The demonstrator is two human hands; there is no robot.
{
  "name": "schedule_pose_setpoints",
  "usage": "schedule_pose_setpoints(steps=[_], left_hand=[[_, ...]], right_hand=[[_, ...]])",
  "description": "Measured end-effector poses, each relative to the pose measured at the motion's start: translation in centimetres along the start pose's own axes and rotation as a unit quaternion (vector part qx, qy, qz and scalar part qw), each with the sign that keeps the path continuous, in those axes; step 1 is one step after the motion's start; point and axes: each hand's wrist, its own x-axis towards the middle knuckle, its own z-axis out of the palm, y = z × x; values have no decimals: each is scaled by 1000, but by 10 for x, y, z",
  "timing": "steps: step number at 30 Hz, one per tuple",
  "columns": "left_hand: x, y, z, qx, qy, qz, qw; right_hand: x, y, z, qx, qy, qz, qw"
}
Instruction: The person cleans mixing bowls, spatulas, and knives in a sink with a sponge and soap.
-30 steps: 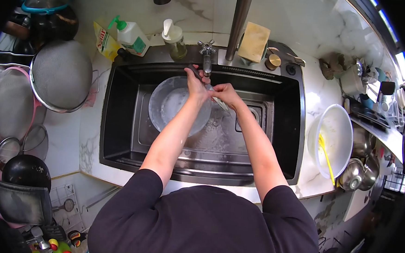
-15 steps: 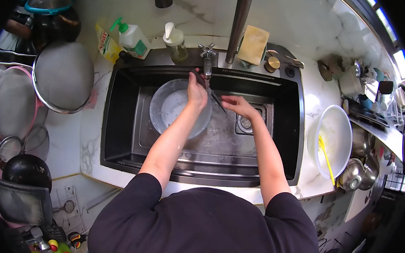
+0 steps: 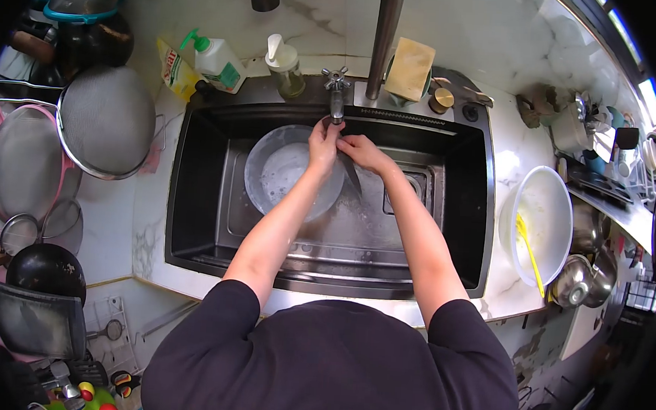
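Under the metal tap [image 3: 336, 104] my left hand [image 3: 322, 146] is closed around a knife, its grip largely hidden by my fingers. The knife's dark blade [image 3: 354, 178] slants down and to the right over the sink floor. My right hand [image 3: 366, 155] has its fingers closed on the knife close to my left fingertips. Below my left wrist sits a translucent round basin [image 3: 261, 172] with whitish, cloudy water in it. Both hands are inside the black sink [image 3: 201, 190].
Behind the sink stand a green-pump bottle [image 3: 222, 65], a soap dispenser [image 3: 284, 67] and a yellow sponge [image 3: 410, 69]. A white bowl [image 3: 520, 251] with a yellow-handled utensil [image 3: 529, 251] is on the right counter. Mesh strainers [image 3: 106, 120] and a dark pan [image 3: 47, 272] are at left.
My right hand has moved left and up from near the drain to the knife. The knife has turned so its blade points more steeply down. My left hand has shifted only slightly.
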Motion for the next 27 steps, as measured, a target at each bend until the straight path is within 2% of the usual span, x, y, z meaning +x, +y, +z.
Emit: schedule_pose_setpoints(steps=[2,5,8,10,14,15,16,17,18,20,22,23,24,26,27], left_hand=[[-3,3,-4,-34,9,0,999],[-4,4,-15,12,7,10,1000],[-8,2,-19,-25,-32,-41,998],[-6,-8,-23,-123,-45,-99,986],[-4,-26,-33,-70,-108,-113,985],[-5,-36,-33,65,-40,-49,996],[-7,-42,-32,199,29,15,979],[-14,-48,-34,306,46,1,951],[-27,-52,-31,306,46,0,951],[-55,-58,-22,514,-57,-57,854],[-78,-51,-19,538,-151,-136,818],[-90,-51,-18,577,-156,-54,800],[-100,-50,-18,577,-156,-53,800],[-115,-43,-21,600,-265,-49,753],[-120,-35,-23,600,-267,-47,753]], right_hand=[[7,-8,-2,-36,-5,-3,999],[7,-16,-1,-75,10,-11,997],[7,-15,-1,-92,41,-10,995],[4,-15,-1,-113,92,0,989],[-22,-25,-14,-171,91,45,980],[-31,-26,-17,-190,90,52,976],[-39,-23,-20,-210,89,60,972],[-47,-21,-22,-209,88,61,972],[-55,-18,-25,-216,90,65,970],[-70,-14,-30,-223,93,68,968],[-86,-14,-34,-205,132,67,967],[-95,-16,-36,-188,133,94,969],[-104,-18,-39,-189,134,93,968],[-121,-19,-45,-193,157,106,963],[-131,-19,-50,-157,155,118,968]])
